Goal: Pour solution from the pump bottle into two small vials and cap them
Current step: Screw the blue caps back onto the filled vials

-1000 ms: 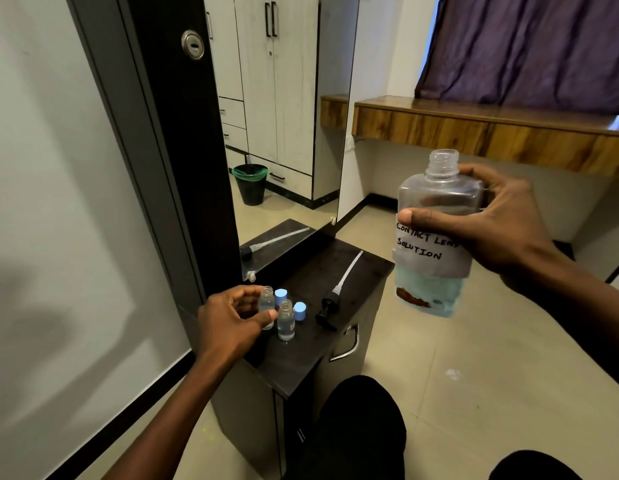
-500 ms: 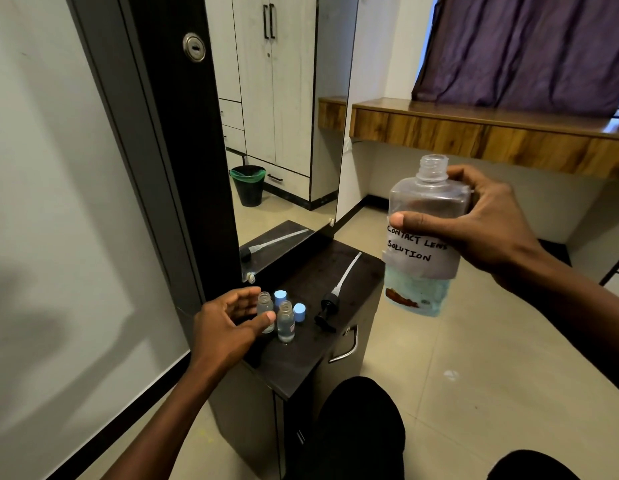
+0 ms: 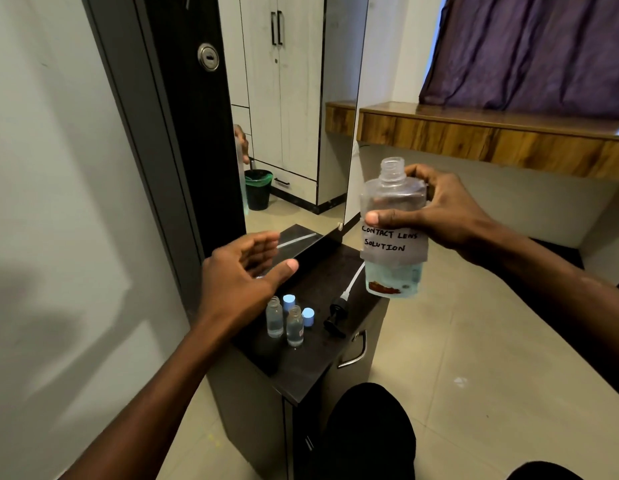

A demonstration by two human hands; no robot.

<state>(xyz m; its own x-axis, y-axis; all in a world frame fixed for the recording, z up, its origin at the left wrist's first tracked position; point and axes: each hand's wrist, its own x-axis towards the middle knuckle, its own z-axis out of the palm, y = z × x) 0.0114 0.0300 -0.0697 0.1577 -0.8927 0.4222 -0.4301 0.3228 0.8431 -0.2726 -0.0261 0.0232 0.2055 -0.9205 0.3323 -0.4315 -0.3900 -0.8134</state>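
— Pump bottle [image 3: 393, 230]: where do we have it?
— Upright in the air past the cabinet top's [image 3: 322, 372] right edge, neck open, a little bluish liquid at the bottom, our right hand [image 3: 436, 216] wrapped round its shoulder.
— And our left hand [image 3: 242, 275]?
— Raised, fingers spread, holding nothing, above the two uncapped vials [image 3: 284, 323] standing near the cabinet top's left edge, blue caps [image 3: 297, 308] just behind, pump head [image 3: 335, 320] lying beside.
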